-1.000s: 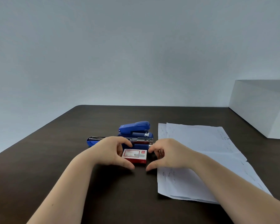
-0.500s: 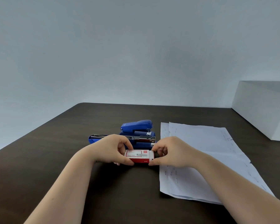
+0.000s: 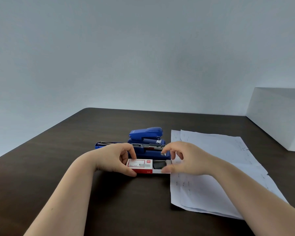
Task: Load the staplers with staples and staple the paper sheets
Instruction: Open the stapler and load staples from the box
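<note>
forearms reach in from the near edge over the dark desk [image 3: 75,167]. left hand [image 3: 114,159] has its fingers clamped on the red and white sleeve of the staple box [image 3: 140,166], which rests on the desk. right hand [image 3: 186,159] pinches the white inner tray [image 3: 162,171], drawn partly out to the right, dark staples [image 3: 158,165] showing inside. paper sheets [image 3: 211,167] lie just right of the box. behind it sits an opened blue stapler [image 3: 148,150], and a closed blue stapler [image 3: 146,134] beyond.
</note>
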Available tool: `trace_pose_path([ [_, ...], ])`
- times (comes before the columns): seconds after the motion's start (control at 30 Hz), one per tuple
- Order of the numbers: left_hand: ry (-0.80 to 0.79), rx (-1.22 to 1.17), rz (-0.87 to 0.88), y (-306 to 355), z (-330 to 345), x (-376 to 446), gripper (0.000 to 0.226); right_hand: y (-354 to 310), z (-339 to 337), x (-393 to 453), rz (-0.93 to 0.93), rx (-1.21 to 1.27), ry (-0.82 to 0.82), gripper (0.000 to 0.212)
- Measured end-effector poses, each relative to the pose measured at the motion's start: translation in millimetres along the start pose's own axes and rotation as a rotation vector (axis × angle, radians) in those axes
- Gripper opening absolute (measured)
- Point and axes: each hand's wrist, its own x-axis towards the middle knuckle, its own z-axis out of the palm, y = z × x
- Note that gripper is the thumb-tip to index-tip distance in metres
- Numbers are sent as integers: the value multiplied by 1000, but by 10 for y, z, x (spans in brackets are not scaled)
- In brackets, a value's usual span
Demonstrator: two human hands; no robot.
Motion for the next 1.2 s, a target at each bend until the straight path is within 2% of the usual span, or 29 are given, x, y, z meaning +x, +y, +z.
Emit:
trace_pose_path([
  [0.1, -4, 4, -1, -3, 5, 5, 42, -59, 41, 4, -105, -17, 66, 20],
  [0.23, -3, 12, 2, 9, 7, 9, 42, -82, 101, 19, -120, -78, -14, 25],
  [0.53, -6, 31, 3, 40, 10, -8, 41, -163, 100, 39, -108, -124, -19, 20],
  [0.63, -1, 24, 1, 45, 11, -14, 41, -174, 125, 31, -132, -63, 38, 16],
  [0.73, -3, 22, 1, 49, 16, -7, 41, -158, 93, 15, -72, 51, 103, 14],
  [0.93, 5, 25, 9, 29, 16, 2, 41, -155, 103, 14, -31, 107, 36, 8],
  [1.2, 10, 18, 13, 25, 20, 3, 42, -126, 94, 14, -8, 189, 114, 9],
])
